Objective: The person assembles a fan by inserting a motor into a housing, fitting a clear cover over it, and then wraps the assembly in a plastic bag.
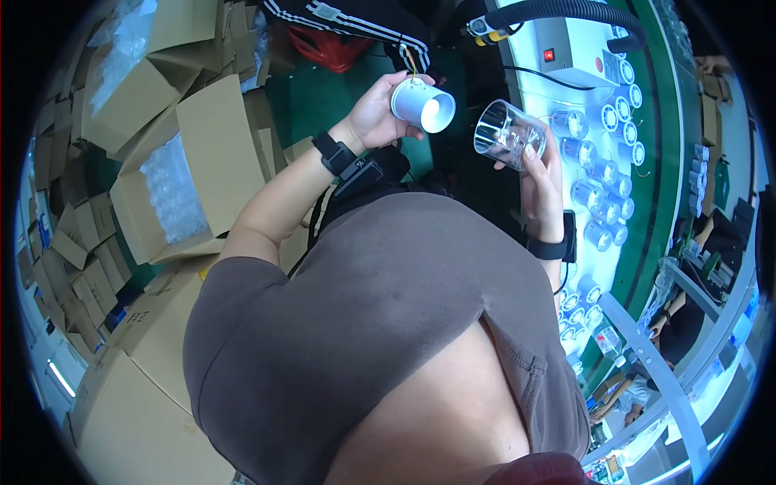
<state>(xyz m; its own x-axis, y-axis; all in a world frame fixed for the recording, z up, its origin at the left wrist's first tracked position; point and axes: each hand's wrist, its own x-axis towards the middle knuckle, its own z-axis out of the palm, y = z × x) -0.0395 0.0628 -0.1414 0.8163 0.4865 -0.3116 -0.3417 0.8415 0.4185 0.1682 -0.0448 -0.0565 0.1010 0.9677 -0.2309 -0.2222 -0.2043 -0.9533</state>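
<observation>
Left grip [377, 113] holds white cylinder [414, 100]; right grip [543, 179], clear cup [503, 139].

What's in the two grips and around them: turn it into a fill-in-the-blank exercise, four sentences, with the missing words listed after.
1. The left grip holds an opaque cup coloured ____.
2. In the picture, the clear cup in the right grip is to the ____ of the opaque cup.
3. The machine has a switch coloured ____.
4. Both wristbands are coloured ____.

Missing words: white; right; red; black.

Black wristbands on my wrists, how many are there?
2: left wristband, just behind your left hand, which holds a white cylinder; right wristband, just behind your right hand, which holds a clear cup.
</observation>
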